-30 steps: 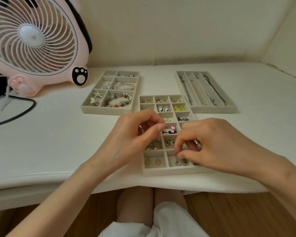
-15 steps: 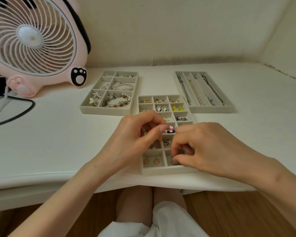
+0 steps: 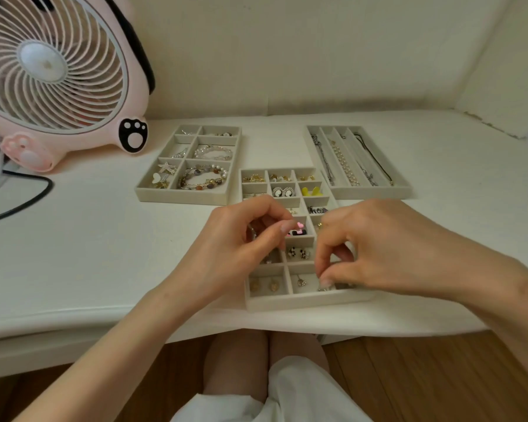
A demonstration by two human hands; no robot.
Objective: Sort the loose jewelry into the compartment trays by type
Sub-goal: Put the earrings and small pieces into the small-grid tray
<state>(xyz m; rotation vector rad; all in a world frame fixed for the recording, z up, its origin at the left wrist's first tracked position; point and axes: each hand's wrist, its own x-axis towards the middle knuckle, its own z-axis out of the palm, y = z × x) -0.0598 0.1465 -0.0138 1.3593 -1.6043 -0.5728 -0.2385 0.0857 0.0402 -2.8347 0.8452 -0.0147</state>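
Right at the tips of the right fingers (image 3: 326,257), a small silvery piece (image 3: 323,288) is pinched between thumb and forefinger, held low in the nearest row of the earring tray (image 3: 287,303), beside another small stud (image 3: 301,281) in the same compartment. The remaining fingers of the right hand (image 3: 387,248) are curled over the tray's right side, so the compartments beneath are hidden. The left fingers (image 3: 275,236) are curled with thumb and forefinger tips pressed together above the tray's middle rows; whether anything is pinched there cannot be told. The left hand (image 3: 235,248) is held over the tray's left edge. The earring tray is set at the near edge of the white counter (image 3: 89,254). Behind it to the left, a bracelet tray (image 3: 183,197) is placed, and behind to the right a necklace tray (image 3: 372,194) with long slots. A pink fan (image 3: 52,71) and a black cable (image 3: 28,202) are seen at the far left.
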